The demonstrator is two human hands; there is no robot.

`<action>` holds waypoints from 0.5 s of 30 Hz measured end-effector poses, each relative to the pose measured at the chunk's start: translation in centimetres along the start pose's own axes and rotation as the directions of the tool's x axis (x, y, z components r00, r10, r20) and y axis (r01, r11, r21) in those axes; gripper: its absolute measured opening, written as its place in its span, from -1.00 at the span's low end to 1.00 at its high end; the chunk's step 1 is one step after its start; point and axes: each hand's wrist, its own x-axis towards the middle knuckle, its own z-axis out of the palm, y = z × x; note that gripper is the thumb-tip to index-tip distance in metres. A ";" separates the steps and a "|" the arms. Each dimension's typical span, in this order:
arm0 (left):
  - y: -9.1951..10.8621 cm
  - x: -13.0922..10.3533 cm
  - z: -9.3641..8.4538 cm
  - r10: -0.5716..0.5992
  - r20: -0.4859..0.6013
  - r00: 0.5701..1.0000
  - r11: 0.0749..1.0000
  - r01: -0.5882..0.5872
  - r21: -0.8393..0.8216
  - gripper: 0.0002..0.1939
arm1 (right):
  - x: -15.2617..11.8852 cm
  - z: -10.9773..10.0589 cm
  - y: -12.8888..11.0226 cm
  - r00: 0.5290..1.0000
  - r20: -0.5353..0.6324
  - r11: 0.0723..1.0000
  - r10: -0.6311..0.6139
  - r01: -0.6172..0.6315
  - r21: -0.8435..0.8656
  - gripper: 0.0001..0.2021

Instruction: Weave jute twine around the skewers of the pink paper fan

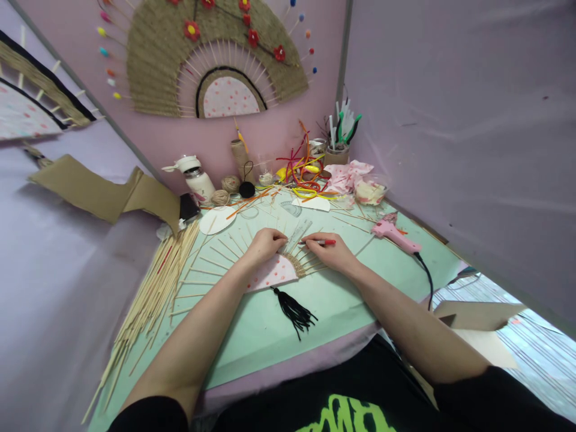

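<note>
Head cam looks like marking-up to me: right hand [332, 252] pinching a red pen [328, 242], left hand [265, 245] bunched by the ruler [300, 231] (can't tell if gripping), fan [275, 273] flat on the table [346, 297], next stroke probably wants that ruler steady.

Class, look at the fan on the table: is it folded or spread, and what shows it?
The fan is spread: its thin sticks radiate outward, with clear gaps between their tips.
</note>
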 end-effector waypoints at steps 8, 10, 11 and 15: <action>0.1 0.0 -0.4 -0.085 -0.053 0.995 0.991 0.079 -0.106 -0.71 | -0.2 -0.5 -0.8 0.979 -0.202 0.993 0.014 0.011 0.120 -0.75; 0.2 -0.1 -0.7 -0.106 -0.075 0.992 0.988 0.096 -0.121 -0.71 | -0.2 -0.5 -0.8 0.977 -0.215 0.991 0.007 0.022 0.133 -0.75; 0.2 -0.2 -0.9 -0.117 -0.081 0.990 0.986 0.106 -0.127 -0.71 | -0.2 -0.5 -0.8 0.976 -0.218 0.990 0.005 0.025 0.137 -0.75; 0.4 -0.6 -1.6 -0.155 -0.091 0.984 0.980 0.141 -0.143 -0.73 | 0.2 -0.8 -1.3 0.984 -0.177 0.990 0.009 0.016 0.139 -0.74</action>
